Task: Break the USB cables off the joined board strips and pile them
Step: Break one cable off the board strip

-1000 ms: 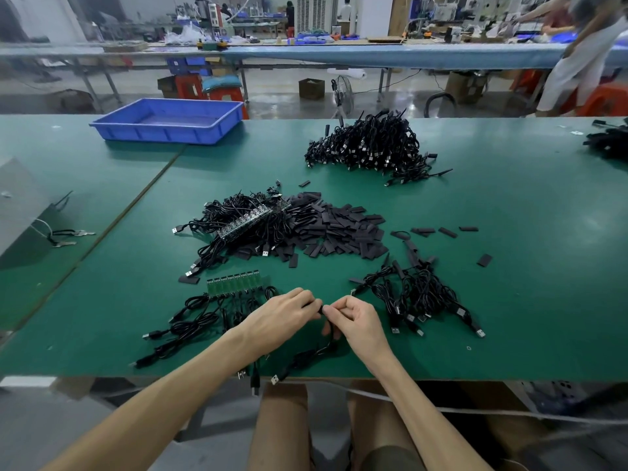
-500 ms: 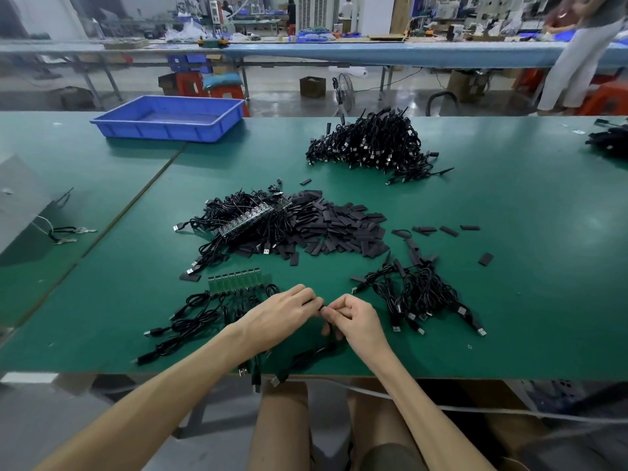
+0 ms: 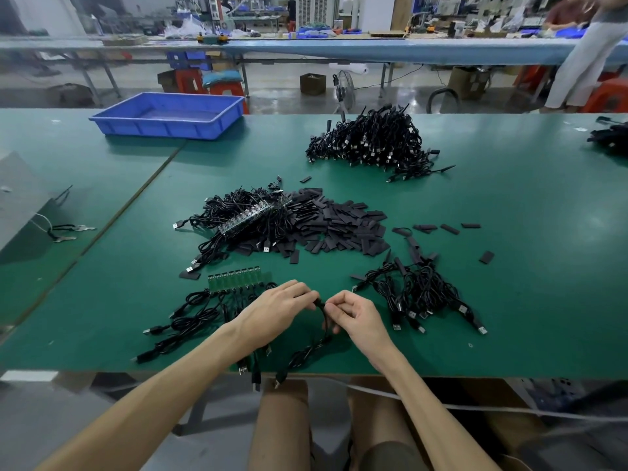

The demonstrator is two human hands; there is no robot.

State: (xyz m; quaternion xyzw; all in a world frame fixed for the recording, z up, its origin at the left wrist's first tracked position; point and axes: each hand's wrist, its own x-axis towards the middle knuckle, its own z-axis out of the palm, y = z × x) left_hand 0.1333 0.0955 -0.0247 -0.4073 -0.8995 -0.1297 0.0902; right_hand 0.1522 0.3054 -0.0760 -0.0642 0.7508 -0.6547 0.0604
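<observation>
A black USB cable (image 3: 307, 351) runs from between my two hands down over the table's front edge. My left hand (image 3: 277, 309) and my right hand (image 3: 353, 316) both pinch its upper end, fingertips almost meeting. Just left of my left hand lies a green joined board strip (image 3: 236, 278) with several black cables (image 3: 190, 317) still attached. To the right sits a small pile of loose cables (image 3: 419, 297). A bigger heap of strips with cables (image 3: 244, 220) lies further back at centre.
A spread of black flat pieces (image 3: 343, 229) lies beside the central heap. At the far centre a large cable pile (image 3: 370, 144) rests on the green table (image 3: 526, 266). A blue tray (image 3: 170, 115) stands far left. A person stands at the back right.
My hands have drawn slightly apart, with the cable's end showing between the fingertips. Nothing else on the table has moved.
</observation>
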